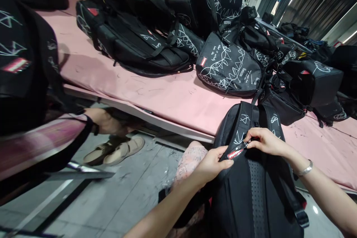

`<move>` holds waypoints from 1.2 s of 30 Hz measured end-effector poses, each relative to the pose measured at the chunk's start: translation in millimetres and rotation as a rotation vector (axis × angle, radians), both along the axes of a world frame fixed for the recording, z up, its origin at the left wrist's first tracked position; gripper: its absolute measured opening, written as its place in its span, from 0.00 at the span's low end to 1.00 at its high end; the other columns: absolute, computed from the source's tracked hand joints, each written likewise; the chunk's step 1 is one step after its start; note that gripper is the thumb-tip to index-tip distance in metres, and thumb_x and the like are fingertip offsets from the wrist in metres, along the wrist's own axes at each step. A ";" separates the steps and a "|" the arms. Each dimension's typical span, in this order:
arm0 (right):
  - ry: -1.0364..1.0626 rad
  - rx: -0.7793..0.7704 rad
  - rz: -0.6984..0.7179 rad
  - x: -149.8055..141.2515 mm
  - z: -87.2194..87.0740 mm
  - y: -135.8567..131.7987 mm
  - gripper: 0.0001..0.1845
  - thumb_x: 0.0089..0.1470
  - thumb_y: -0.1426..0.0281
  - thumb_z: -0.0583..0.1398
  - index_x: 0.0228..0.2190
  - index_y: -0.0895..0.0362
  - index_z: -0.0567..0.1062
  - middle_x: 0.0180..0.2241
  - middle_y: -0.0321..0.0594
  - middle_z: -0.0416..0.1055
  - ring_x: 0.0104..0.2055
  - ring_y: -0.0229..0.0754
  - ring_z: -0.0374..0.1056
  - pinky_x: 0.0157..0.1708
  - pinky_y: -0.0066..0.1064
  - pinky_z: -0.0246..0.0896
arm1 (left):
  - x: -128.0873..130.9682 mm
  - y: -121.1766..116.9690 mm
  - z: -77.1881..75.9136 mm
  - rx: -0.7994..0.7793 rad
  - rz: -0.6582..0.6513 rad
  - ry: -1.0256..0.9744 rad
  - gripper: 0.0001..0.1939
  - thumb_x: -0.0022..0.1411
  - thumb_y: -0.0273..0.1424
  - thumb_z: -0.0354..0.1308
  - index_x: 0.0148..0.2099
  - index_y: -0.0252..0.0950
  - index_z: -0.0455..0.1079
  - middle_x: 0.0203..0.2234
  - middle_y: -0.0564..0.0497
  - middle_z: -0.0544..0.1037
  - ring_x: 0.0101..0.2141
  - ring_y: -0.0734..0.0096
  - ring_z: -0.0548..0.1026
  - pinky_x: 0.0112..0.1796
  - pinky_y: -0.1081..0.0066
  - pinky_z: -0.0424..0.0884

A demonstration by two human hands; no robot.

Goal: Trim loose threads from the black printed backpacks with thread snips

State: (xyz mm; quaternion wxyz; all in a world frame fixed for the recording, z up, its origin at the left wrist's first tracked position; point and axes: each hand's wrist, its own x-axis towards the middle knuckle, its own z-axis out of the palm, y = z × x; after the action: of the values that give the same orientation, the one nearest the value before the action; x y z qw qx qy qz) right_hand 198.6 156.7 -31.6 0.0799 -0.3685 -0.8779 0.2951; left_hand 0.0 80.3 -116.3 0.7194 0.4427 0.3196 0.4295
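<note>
A black backpack [241, 189] with white line drawings on its shoulder straps leans upright against my lap, its back panel facing me. My left hand [213, 163] pinches the left shoulder strap [237, 134] beside a small red label [234, 154]. Just above that label, my right hand [262, 140] closes thumb and fingers on a small dark bit at the strap; its exact shape is too small to make out. A silver bracelet circles my right wrist. The backpack's lower end runs out of the frame.
Several black backpacks with white drawings, one of them lying flat [228, 67], rest on a pink-covered table [167, 96]. At left, a person's arm [103, 121] hangs beside another backpack [22, 63]. Beige shoes [125, 150] and a metal stool frame [83, 171] are below.
</note>
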 end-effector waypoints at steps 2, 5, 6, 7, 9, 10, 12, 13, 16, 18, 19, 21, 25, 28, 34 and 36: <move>-0.005 0.017 0.026 -3.8 0.2 -1.9 0.08 0.51 0.64 0.60 0.29 0.56 0.73 0.29 0.37 0.71 0.32 0.39 0.66 0.34 0.29 0.59 | 0.1 -0.1 3.8 0.010 0.028 0.035 0.16 0.47 0.28 0.61 0.41 0.32 0.73 0.32 0.50 0.76 0.37 0.62 0.70 0.38 0.71 0.63; -0.009 0.028 0.056 -10.6 1.7 -5.6 0.08 0.52 0.64 0.60 0.29 0.56 0.73 0.28 0.37 0.71 0.32 0.39 0.66 0.34 0.29 0.59 | 0.3 -1.1 9.5 0.013 0.041 0.062 0.15 0.46 0.26 0.60 0.40 0.32 0.73 0.31 0.51 0.75 0.36 0.63 0.70 0.37 0.71 0.63; -0.016 0.028 0.064 -13.1 2.5 -7.0 0.08 0.52 0.63 0.59 0.29 0.56 0.73 0.28 0.37 0.71 0.32 0.39 0.66 0.34 0.29 0.59 | 0.5 -1.5 10.8 0.012 0.043 0.064 0.15 0.46 0.25 0.60 0.40 0.32 0.73 0.31 0.51 0.75 0.36 0.63 0.70 0.37 0.71 0.63; -0.022 0.032 0.069 -15.6 3.5 -8.6 0.09 0.52 0.63 0.59 0.29 0.56 0.73 0.28 0.37 0.71 0.32 0.39 0.66 0.34 0.29 0.59 | 0.8 -1.8 11.8 0.010 0.046 0.068 0.14 0.46 0.25 0.59 0.39 0.32 0.73 0.30 0.51 0.75 0.35 0.63 0.70 0.37 0.71 0.63; -0.036 0.048 0.082 -20.4 5.3 -12.0 0.09 0.53 0.63 0.58 0.30 0.56 0.72 0.28 0.37 0.71 0.32 0.40 0.66 0.34 0.30 0.59 | 1.4 -2.2 12.6 0.006 0.058 0.083 0.14 0.46 0.24 0.59 0.39 0.32 0.73 0.29 0.51 0.75 0.35 0.64 0.70 0.37 0.71 0.63; -0.042 0.062 0.087 -22.6 6.1 -13.7 0.09 0.53 0.63 0.58 0.30 0.56 0.72 0.29 0.38 0.71 0.32 0.40 0.66 0.35 0.30 0.59 | 1.7 -2.2 12.5 0.006 0.065 0.092 0.14 0.46 0.24 0.59 0.38 0.32 0.73 0.29 0.51 0.75 0.35 0.64 0.70 0.37 0.71 0.64; -0.053 0.095 0.093 -26.2 6.8 -17.0 0.08 0.54 0.64 0.58 0.30 0.56 0.72 0.29 0.38 0.71 0.32 0.40 0.66 0.35 0.31 0.59 | 1.9 -2.2 11.7 0.004 0.072 0.101 0.14 0.46 0.25 0.59 0.39 0.33 0.73 0.30 0.51 0.75 0.36 0.63 0.71 0.37 0.70 0.64; -0.055 0.114 0.094 -27.5 6.8 -18.3 0.08 0.54 0.64 0.58 0.30 0.56 0.72 0.29 0.38 0.71 0.32 0.40 0.66 0.35 0.31 0.59 | 1.7 -2.2 11.4 0.001 0.074 0.099 0.14 0.46 0.25 0.60 0.39 0.33 0.73 0.30 0.51 0.75 0.36 0.63 0.71 0.38 0.70 0.64; -0.038 0.153 0.074 -27.6 5.3 -20.1 0.07 0.54 0.66 0.58 0.29 0.56 0.71 0.28 0.38 0.70 0.32 0.40 0.65 0.35 0.31 0.58 | -0.5 -2.1 11.6 -0.015 0.081 0.091 0.16 0.45 0.26 0.61 0.40 0.32 0.73 0.32 0.50 0.76 0.36 0.62 0.71 0.38 0.70 0.65; -0.002 0.156 0.034 -23.5 4.4 -18.8 0.06 0.54 0.66 0.58 0.29 0.56 0.71 0.28 0.38 0.70 0.32 0.40 0.65 0.35 0.31 0.58 | -3.1 -2.0 13.5 -0.020 0.083 0.081 0.17 0.45 0.27 0.61 0.41 0.32 0.72 0.33 0.49 0.76 0.36 0.63 0.71 0.38 0.70 0.65; 0.013 0.142 0.012 -20.3 4.4 -17.5 0.06 0.54 0.66 0.58 0.29 0.56 0.71 0.28 0.38 0.71 0.33 0.40 0.65 0.35 0.31 0.58 | -4.5 -2.0 14.8 -0.021 0.080 0.076 0.17 0.45 0.28 0.61 0.41 0.31 0.72 0.33 0.48 0.76 0.36 0.63 0.71 0.38 0.70 0.65; 0.025 0.097 -0.023 -13.0 5.3 -14.2 0.07 0.53 0.66 0.59 0.29 0.56 0.71 0.30 0.38 0.71 0.33 0.40 0.66 0.34 0.30 0.58 | -6.6 -1.9 17.9 -0.024 0.065 0.075 0.17 0.46 0.29 0.61 0.41 0.31 0.72 0.34 0.48 0.76 0.36 0.63 0.71 0.38 0.70 0.65; -0.008 0.037 -0.028 -4.3 8.5 -9.5 0.07 0.52 0.66 0.60 0.30 0.57 0.71 0.30 0.38 0.70 0.32 0.39 0.65 0.31 0.29 0.57 | -6.3 -2.4 22.1 -0.028 0.053 0.108 0.17 0.45 0.29 0.61 0.40 0.31 0.72 0.34 0.49 0.75 0.36 0.65 0.70 0.37 0.71 0.64; -0.015 0.027 0.019 -7.3 9.0 -9.1 0.06 0.51 0.67 0.61 0.30 0.57 0.71 0.29 0.37 0.70 0.32 0.39 0.64 0.32 0.29 0.57 | -3.4 -2.9 21.3 -0.034 0.051 0.102 0.17 0.45 0.29 0.60 0.40 0.32 0.71 0.32 0.51 0.75 0.35 0.67 0.70 0.36 0.72 0.64; -0.017 0.071 0.067 -22.8 8.8 -14.4 0.05 0.52 0.69 0.61 0.29 0.57 0.70 0.28 0.37 0.70 0.32 0.39 0.65 0.34 0.30 0.58 | 0.0 -3.1 17.7 -0.012 0.055 0.099 0.14 0.45 0.28 0.60 0.38 0.33 0.72 0.30 0.52 0.75 0.36 0.65 0.70 0.38 0.70 0.64; -0.005 0.106 0.061 -25.9 8.1 -17.6 0.05 0.52 0.69 0.61 0.28 0.57 0.71 0.27 0.37 0.70 0.32 0.40 0.65 0.34 0.31 0.58 | -0.6 -3.2 18.1 -0.029 0.060 0.104 0.14 0.45 0.28 0.61 0.38 0.33 0.72 0.31 0.51 0.75 0.36 0.65 0.70 0.39 0.70 0.64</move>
State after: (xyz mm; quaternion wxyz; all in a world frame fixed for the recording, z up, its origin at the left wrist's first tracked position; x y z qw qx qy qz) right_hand 172.8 139.2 -23.5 0.0882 -0.3377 -0.9033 0.2494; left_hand -0.6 77.2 -98.2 0.6949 0.4443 0.3757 0.4226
